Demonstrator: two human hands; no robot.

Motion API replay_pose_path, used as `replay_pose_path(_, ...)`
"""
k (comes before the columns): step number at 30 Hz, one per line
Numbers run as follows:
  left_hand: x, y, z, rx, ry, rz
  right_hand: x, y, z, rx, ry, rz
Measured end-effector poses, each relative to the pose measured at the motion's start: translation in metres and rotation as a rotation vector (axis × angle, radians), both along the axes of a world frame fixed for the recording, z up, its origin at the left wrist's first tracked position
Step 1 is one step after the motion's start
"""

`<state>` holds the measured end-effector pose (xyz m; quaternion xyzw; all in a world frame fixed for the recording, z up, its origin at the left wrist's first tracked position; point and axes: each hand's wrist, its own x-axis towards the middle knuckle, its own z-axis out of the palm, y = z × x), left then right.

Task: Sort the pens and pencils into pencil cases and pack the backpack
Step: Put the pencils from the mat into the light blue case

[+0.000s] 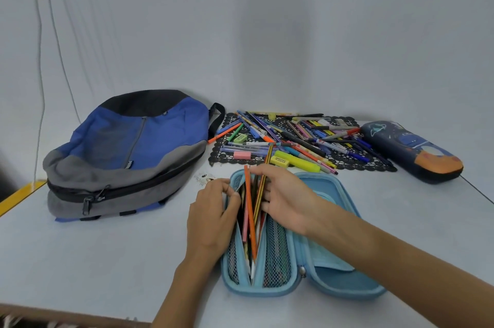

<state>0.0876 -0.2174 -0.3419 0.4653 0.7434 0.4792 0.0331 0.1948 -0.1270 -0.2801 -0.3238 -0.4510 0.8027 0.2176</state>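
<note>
1. Currently, as I watch the head feed, both hands work inside the light-blue pencil case [267,292], which lies open on the table [107,260] at near centre, with its lid folded out to the right.
2. The left hand [212,216] has its fingers curled and pinched on the left mesh pocket edge. I judge it is spreading that pocket so there is a gap to fill.
3. The right hand [287,200] has its fingers curled round a bundle of pencils [258,202], with the forefinger stretched along the far ends. That grip looks meant to keep the bundle together while it seats in the gap.
4. The bundle's long axis runs near to far, in line with the case. The orange pencil [250,220] leans a little leftward at its far end, which pokes past the far rim, and its sharpened tip points near.
5. The loose pens and pencils [294,137] lie criss-crossed on a black lace mat [217,157] just beyond the case, within easy reach for sorting.
6. A dark pencil case [411,151] with a space print lies closed at far right, its length slanting from far-left to near-right.
7. The backpack [128,151] lies flat at the left with its zips shut, well apart from the hands, so I judge that packing comes later.
</note>
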Motion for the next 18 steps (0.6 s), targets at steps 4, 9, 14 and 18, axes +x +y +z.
replay_pose_path(4, 0.001, 0.000, 0.000, 0.000, 0.008, 0.001, 0.003, 0.007, 0.001, 0.013, -0.022, 0.129)
replay_pose_path(9, 0.001, -0.001, 0.001, 0.001, 0.012, -0.003, 0.007, 0.014, 0.007, 0.053, 0.013, 0.224)
replay_pose_path(14, 0.001, -0.001, 0.001, -0.013, 0.007, -0.002, 0.016, 0.022, 0.022, 0.104, -0.002, 0.273)
replay_pose_path(18, 0.001, -0.001, 0.001, -0.015, 0.000, 0.001, 0.024, 0.027, 0.037, 0.224, -0.070, 0.249)
